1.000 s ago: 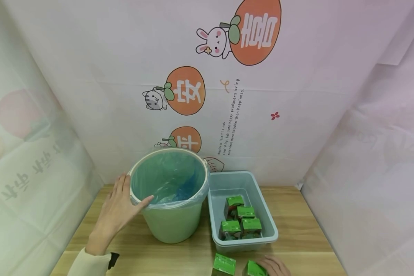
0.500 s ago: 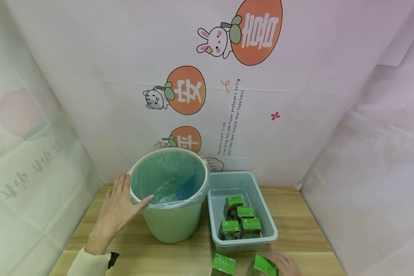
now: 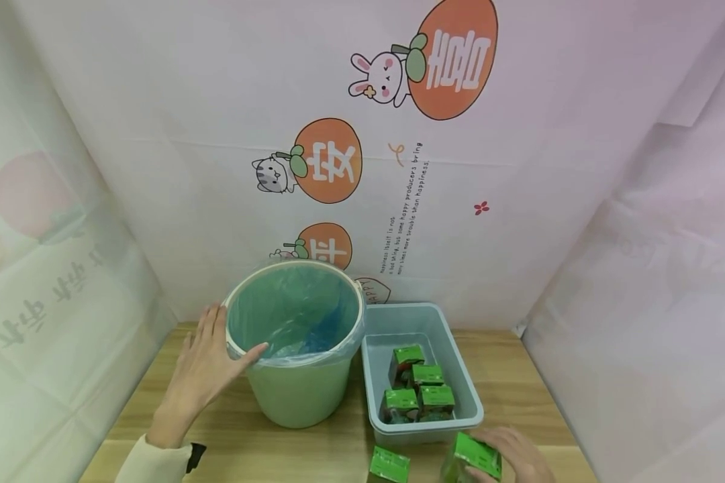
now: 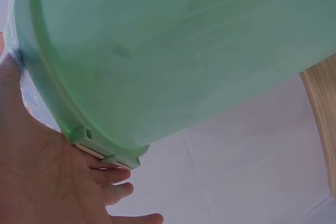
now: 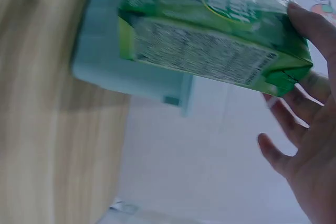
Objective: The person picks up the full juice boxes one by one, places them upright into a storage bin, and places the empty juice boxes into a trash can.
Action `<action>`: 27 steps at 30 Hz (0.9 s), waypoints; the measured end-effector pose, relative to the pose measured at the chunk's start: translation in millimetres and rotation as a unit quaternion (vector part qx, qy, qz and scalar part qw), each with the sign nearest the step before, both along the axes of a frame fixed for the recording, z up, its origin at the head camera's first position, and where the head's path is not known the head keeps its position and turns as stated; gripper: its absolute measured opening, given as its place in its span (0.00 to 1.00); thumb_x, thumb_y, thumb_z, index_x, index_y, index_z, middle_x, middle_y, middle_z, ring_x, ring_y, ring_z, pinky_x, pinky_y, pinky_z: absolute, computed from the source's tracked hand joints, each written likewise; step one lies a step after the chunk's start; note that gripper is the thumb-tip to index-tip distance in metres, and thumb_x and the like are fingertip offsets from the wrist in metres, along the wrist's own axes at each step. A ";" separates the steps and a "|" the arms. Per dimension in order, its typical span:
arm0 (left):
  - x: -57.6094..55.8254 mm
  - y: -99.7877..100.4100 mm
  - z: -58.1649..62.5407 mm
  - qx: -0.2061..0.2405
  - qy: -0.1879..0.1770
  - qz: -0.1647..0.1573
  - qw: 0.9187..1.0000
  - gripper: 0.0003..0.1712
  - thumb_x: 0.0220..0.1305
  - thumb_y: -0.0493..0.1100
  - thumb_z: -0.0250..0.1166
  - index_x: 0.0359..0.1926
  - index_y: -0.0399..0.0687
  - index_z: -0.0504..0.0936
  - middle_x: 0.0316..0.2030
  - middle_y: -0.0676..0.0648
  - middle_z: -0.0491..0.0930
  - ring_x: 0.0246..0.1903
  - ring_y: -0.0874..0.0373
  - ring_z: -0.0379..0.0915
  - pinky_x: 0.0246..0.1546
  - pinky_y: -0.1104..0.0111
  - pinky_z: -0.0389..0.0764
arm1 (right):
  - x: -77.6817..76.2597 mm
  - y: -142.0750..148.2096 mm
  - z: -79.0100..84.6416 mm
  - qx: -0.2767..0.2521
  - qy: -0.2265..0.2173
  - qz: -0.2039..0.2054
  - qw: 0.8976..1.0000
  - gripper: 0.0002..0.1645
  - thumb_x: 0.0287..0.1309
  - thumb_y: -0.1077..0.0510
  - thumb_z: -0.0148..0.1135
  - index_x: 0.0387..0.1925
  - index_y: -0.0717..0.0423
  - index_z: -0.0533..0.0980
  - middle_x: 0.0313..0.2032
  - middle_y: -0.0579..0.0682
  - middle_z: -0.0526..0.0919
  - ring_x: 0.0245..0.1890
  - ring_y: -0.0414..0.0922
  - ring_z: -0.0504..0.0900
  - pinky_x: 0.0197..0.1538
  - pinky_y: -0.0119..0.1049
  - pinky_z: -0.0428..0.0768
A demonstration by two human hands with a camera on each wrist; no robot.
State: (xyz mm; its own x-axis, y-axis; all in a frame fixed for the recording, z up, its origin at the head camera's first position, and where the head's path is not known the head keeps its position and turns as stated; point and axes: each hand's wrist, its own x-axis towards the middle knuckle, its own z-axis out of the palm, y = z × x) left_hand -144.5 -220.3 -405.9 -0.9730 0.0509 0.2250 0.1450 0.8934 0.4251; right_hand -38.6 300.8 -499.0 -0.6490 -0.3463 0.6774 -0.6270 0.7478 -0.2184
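Note:
A pale green trash can (image 3: 299, 396) with a clear plastic bag liner over its rim stands at the centre left. My left hand (image 3: 202, 372) rests against the near left of that rim, thumb over the edge and fingers fairly straight along the outside. In the right wrist view, a green drink carton (image 5: 210, 51) is pinched at one end between my right hand's (image 5: 310, 108) thumb and fingertips. The head view shows this carton just in front of the blue-grey plastic bin (image 3: 468, 396), near its front right corner.
Several green-topped cartons (image 3: 437, 401) stand inside the bin. Another carton (image 3: 389, 463) is on the wooden table (image 3: 296, 456) in front of it. Printed white cloth walls (image 3: 217, 201) enclose the back and sides. Something blue (image 3: 326, 329) shows inside the trash can.
My right hand has moved right and upward, and the carton it grips has come along, tilting. The left hand stays on the trash can's rim.

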 end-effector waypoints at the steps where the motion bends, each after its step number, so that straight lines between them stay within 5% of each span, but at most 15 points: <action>1: 0.4 -0.2 -0.3 0.000 0.001 0.000 1.000 0.69 0.67 0.77 0.61 0.82 0.26 0.45 0.81 0.25 0.42 0.80 0.27 0.39 0.67 0.21 0.50 | -0.3 -0.4 4.5 0.005 -0.005 -0.003 1.000 0.37 0.31 0.50 0.92 0.49 0.48 0.87 0.45 0.38 0.87 0.44 0.38 0.83 0.53 0.22 0.74; 5: 1.1 -0.4 -1.6 0.002 0.003 -0.002 1.000 0.69 0.67 0.77 0.61 0.82 0.26 0.45 0.81 0.25 0.43 0.80 0.28 0.39 0.67 0.21 0.48 | -6.6 -1.5 23.1 0.014 -0.008 0.002 1.000 0.31 0.41 0.41 0.89 0.48 0.47 0.87 0.44 0.36 0.87 0.42 0.38 0.82 0.53 0.23 0.73; 10: 1.5 -1.5 -3.3 0.004 0.005 0.000 1.000 0.69 0.67 0.77 0.61 0.82 0.27 0.46 0.81 0.25 0.43 0.80 0.28 0.39 0.67 0.21 0.47 | -21.3 -3.8 47.6 0.016 0.001 0.032 0.999 0.30 0.59 0.31 0.73 0.47 0.50 0.87 0.42 0.38 0.87 0.41 0.38 0.82 0.56 0.22 0.70; 16: 1.0 -1.2 -4.0 0.003 0.004 -0.001 1.000 0.69 0.67 0.77 0.60 0.82 0.27 0.46 0.81 0.26 0.43 0.80 0.28 0.39 0.69 0.22 0.48 | -36.5 -7.5 80.3 0.019 0.002 0.020 1.000 0.32 0.62 0.28 0.68 0.48 0.51 0.87 0.44 0.43 0.89 0.45 0.45 0.83 0.67 0.21 0.62; 20: -2.0 -1.1 -2.8 -0.002 0.005 0.001 1.000 0.69 0.67 0.78 0.60 0.82 0.28 0.46 0.81 0.27 0.44 0.80 0.30 0.39 0.70 0.24 0.48 | -49.0 -12.3 100.2 0.032 0.004 0.015 0.999 0.32 0.62 0.28 0.68 0.47 0.51 0.87 0.44 0.42 0.88 0.46 0.46 0.82 0.59 0.25 0.70; 27: -5.1 -1.5 -1.8 -0.003 0.002 0.001 1.000 0.69 0.67 0.78 0.60 0.82 0.27 0.46 0.82 0.27 0.43 0.80 0.30 0.39 0.70 0.24 0.48 | -75.2 -27.2 119.1 0.037 -0.008 0.045 0.998 0.34 0.63 0.29 0.66 0.47 0.54 0.87 0.44 0.47 0.90 0.48 0.52 0.84 0.73 0.32 0.62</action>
